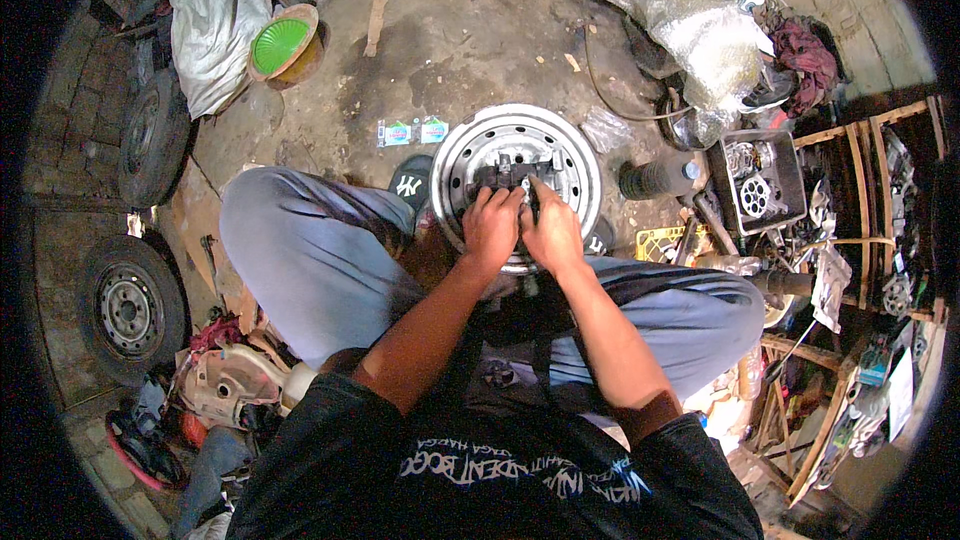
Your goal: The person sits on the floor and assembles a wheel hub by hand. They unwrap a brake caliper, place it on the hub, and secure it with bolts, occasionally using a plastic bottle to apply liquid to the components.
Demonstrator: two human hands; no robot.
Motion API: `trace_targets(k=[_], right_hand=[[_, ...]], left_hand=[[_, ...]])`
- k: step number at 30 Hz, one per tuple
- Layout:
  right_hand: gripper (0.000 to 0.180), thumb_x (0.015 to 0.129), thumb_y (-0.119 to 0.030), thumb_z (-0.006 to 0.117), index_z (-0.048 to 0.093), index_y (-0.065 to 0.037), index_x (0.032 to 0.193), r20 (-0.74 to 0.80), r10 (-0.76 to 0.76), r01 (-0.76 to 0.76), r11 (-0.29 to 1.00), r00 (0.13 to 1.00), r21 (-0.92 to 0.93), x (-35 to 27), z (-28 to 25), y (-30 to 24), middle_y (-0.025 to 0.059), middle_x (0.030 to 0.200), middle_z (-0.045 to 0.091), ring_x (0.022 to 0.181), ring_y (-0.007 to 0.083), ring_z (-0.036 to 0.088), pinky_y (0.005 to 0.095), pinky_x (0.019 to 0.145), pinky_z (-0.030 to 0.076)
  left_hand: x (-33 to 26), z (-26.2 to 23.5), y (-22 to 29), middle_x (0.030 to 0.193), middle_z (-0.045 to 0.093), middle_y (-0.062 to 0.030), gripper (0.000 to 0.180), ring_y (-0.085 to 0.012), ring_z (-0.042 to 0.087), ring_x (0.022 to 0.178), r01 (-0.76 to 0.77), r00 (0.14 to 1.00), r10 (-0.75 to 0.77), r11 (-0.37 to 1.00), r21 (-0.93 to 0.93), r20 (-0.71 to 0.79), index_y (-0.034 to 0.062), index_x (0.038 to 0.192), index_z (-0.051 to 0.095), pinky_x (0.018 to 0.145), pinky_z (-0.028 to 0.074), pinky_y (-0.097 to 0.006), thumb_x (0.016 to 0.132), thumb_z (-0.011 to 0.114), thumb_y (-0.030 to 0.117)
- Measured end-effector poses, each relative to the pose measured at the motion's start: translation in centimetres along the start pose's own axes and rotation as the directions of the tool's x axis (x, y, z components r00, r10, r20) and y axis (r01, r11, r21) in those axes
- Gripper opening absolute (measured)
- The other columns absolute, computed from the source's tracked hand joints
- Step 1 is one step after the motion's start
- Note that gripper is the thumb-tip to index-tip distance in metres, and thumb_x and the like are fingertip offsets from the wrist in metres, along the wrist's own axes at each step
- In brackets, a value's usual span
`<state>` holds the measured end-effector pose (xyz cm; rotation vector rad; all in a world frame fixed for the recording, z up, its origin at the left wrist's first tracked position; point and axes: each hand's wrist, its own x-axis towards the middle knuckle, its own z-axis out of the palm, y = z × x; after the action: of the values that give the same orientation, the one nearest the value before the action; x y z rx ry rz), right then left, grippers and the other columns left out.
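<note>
A silver steel wheel rim [448, 150] lies flat between my bent legs. On its middle rests a dark, blocky metal part [508, 176] with small raised lugs. My left hand [493, 230] is closed, its fingers curled against the near side of this part. Beside it my right hand [552, 228] pinches at a small shiny metal piece [526, 186] on the part, with one finger reaching forward. The two hands almost touch. The undersides of the fingers are hidden, so their exact grip does not show.
Two small packets [397, 132] lie beyond the rim on the left. To its right are a dark bottle [650, 180] and a tray of metal parts [760, 185]. Tyres [130, 305] lean along the left wall. A bowl with a green inside [280, 45] stands far left.
</note>
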<state>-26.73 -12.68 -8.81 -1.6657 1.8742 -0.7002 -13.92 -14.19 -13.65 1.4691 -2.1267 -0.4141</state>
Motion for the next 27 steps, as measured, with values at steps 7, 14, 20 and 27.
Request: trace_targets(k=[7,14,20,27], right_hand=[[0.043,0.088,-0.01,0.061,0.059,0.002,0.129,0.018,0.044,-0.044,0.999,0.999,0.028,0.0,-0.4,-0.4,0.0323,0.113,0.065,0.102,0.0486,0.064,0.051,0.09,0.052],[0.031,0.089,-0.005,0.058,0.06,0.002,0.12,-0.004,-0.067,0.067,0.998,0.998,-0.007,-1.2,0.5,1.6,0.0283,0.109,0.065,0.102,0.0478,0.062,0.0528,0.089,0.051],[0.036,0.09,-0.003,0.057,0.06,0.001,0.126,0.019,-0.069,0.069,0.997,0.997,-0.018,-2.0,0.3,1.2,0.0261,0.115,0.062,0.104,0.0467,0.061,0.0509,0.091,0.051],[0.043,0.088,-0.002,0.057,0.058,-0.002,0.131,0.053,-0.094,0.099,0.99,0.994,-0.1,-2.1,-0.3,0.6,0.0231,0.124,0.058,0.109,0.0444,0.06,0.0493,0.093,0.051]], left_hand=[[1.0,0.5,0.4,0.09,0.068,-0.0136,0.014,-0.0372,0.063,0.092,0.089,0.995,-0.094,0.991,-0.099,-0.045,0.005,0.096,0.068,0.079,0.052,-0.047,0.084,0.07,0.012],[1.2,1.7,1.4,0.085,0.072,-0.0207,0.024,-0.0393,0.071,0.08,0.399,0.886,-0.46,0.825,-0.401,-0.064,0.0018,0.093,0.07,0.074,0.056,-0.045,0.075,0.08,0.013],[1.2,1.8,1.3,0.085,0.073,-0.0193,0.025,-0.0359,0.073,0.081,0.458,0.852,-0.522,0.774,-0.437,-0.033,0.002,0.093,0.07,0.075,0.056,-0.044,0.073,0.08,0.013],[1.7,2.0,1.0,0.087,0.075,-0.0161,0.024,-0.0309,0.074,0.08,0.521,0.791,-0.612,0.669,-0.53,0.006,0.0041,0.095,0.072,0.075,0.055,-0.041,0.076,0.082,0.015]])
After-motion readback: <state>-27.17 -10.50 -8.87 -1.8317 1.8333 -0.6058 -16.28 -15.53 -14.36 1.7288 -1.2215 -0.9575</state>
